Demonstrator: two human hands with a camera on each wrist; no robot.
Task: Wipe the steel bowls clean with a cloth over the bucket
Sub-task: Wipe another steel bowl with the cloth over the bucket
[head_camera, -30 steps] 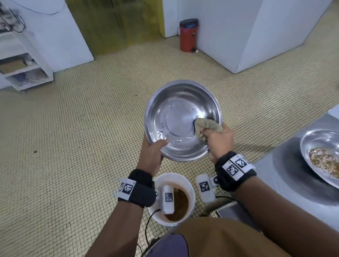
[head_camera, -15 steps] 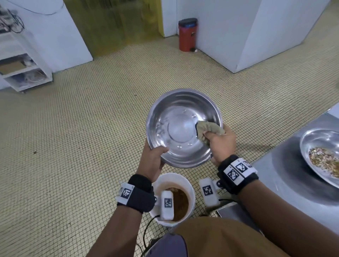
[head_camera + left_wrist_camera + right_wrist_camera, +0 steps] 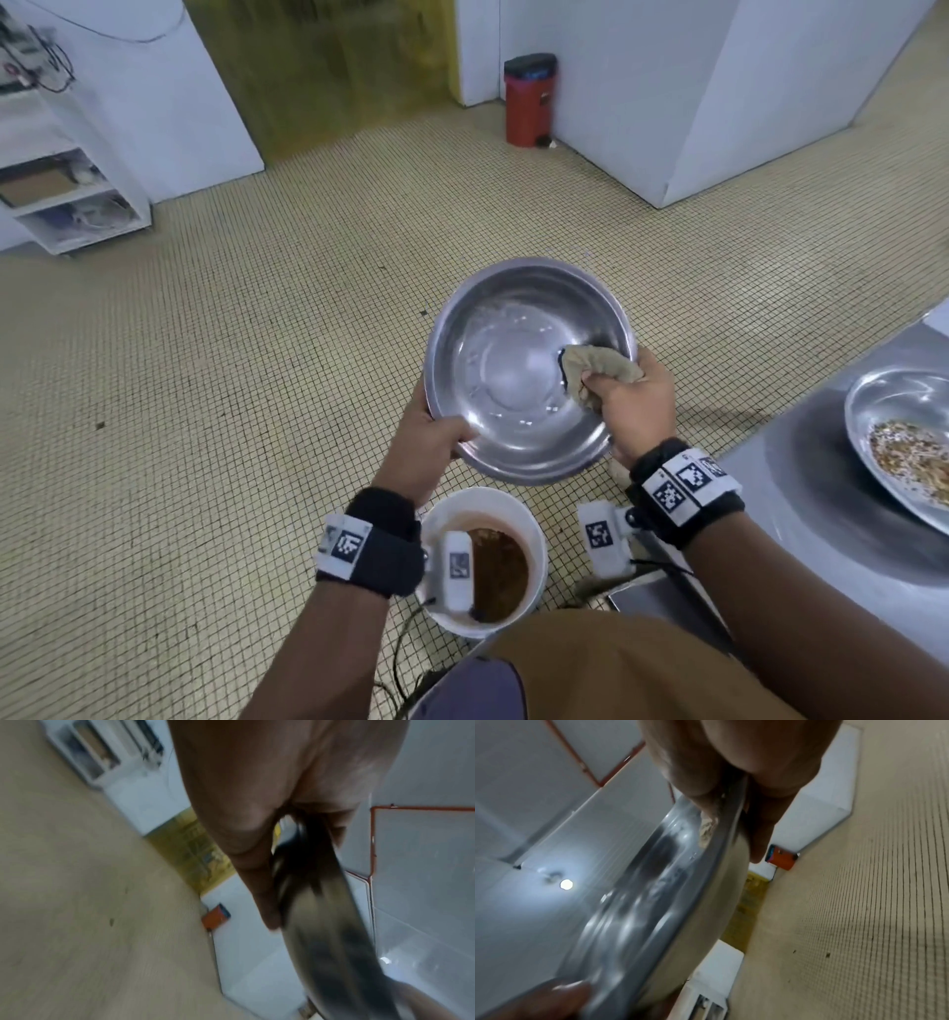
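A large steel bowl [image 3: 513, 370] is held in the air, tilted toward me, just beyond a white bucket [image 3: 534, 519] of brown water on the floor. My left hand [image 3: 436, 442] grips its near-left rim, thumb inside, fingers underneath. My right hand [image 3: 631, 401] clutches a beige cloth [image 3: 595, 365] and presses it against the bowl's inner right wall. In the right wrist view the cloth [image 3: 708, 829] shows at the bowl's rim [image 3: 721, 862], with fingers behind the bowl. In the blurred left wrist view the bowl [image 3: 321, 912] is seen edge-on.
A steel counter [image 3: 821, 514] stands at the right, holding a second steel bowl [image 3: 904, 406] with food scraps in it. A red pedal bin [image 3: 529, 100] stands by the far white wall. A white shelf unit [image 3: 67, 195] is at the far left. The floor is small yellow tiles.
The bowl has come lower and nearer the bucket, with both hands following. The cloth stays on the inner right wall, shifted slightly.
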